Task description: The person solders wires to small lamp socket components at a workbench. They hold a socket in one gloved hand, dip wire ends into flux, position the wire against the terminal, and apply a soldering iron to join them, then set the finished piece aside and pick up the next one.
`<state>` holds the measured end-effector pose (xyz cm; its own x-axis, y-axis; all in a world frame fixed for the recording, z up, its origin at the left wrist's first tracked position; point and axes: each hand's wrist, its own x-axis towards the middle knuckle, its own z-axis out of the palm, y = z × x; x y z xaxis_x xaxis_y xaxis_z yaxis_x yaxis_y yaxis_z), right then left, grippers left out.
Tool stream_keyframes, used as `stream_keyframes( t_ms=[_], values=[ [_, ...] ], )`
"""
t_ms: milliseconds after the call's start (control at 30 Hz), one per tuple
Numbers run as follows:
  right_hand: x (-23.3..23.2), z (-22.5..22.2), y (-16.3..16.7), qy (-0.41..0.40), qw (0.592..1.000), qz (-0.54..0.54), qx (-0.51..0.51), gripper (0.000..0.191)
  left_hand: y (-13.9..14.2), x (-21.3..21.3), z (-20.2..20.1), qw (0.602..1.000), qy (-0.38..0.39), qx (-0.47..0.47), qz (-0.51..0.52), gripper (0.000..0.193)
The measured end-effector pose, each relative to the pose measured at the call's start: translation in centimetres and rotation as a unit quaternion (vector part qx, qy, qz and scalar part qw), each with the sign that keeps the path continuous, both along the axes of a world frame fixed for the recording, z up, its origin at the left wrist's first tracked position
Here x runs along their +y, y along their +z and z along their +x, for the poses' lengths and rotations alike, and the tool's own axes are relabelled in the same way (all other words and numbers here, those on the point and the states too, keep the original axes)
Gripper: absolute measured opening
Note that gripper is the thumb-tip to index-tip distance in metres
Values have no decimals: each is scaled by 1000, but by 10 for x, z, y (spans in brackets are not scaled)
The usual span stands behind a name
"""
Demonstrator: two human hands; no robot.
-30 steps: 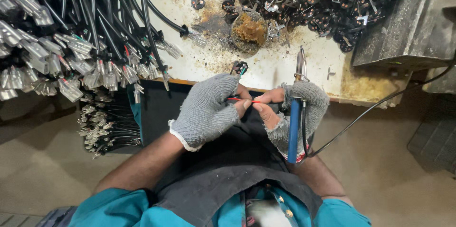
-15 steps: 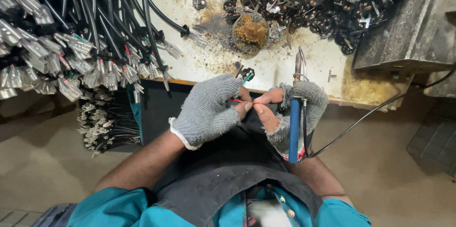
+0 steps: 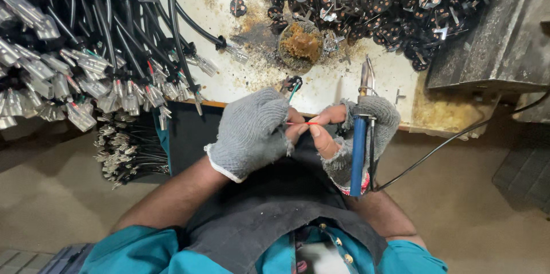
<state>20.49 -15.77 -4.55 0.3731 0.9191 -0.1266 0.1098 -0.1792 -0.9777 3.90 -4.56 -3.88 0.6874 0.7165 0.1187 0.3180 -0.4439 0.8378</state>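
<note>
A thin red wire [image 3: 302, 123] is pinched between the bare fingertips of the gloved left hand [image 3: 252, 133] and right hand [image 3: 349, 136], just below the worktop [image 3: 344, 85] edge. A blue soldering iron [image 3: 360, 136] is gripped by the right fingers. At 12 o'clock, a round tin [image 3: 301, 44] holds brown flux. The wire's far end is hidden. Since before, the hands have scarcely moved.

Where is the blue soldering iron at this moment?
In the head view, the blue soldering iron is right of centre, gripped in the right hand, its tip over the table edge.
</note>
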Motion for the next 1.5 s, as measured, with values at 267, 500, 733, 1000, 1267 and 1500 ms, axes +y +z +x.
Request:
stream_keyframes(
  t_ms=[267,500,733,1000,1267,1500],
  values=[
    [27,27,-30,-51,944,118,-304,54,-6,58,8,987,137,15,80,13],
    [26,32,-42,-31,923,126,-363,49,-29,64,16,986,150,12,73,17],
    [30,33,-34,-9,931,116,-345,43,-26,66,17,988,147,-1,51,16],
    [27,32,-42,-13,919,144,-366,52,-27,63,16,987,150,-5,59,17],
    [23,31,-47,-25,922,139,-361,54,-33,63,14,985,150,-14,83,16],
    [26,28,-37,-22,914,144,-379,50,2,60,3,993,102,-21,57,12]
  ],
)
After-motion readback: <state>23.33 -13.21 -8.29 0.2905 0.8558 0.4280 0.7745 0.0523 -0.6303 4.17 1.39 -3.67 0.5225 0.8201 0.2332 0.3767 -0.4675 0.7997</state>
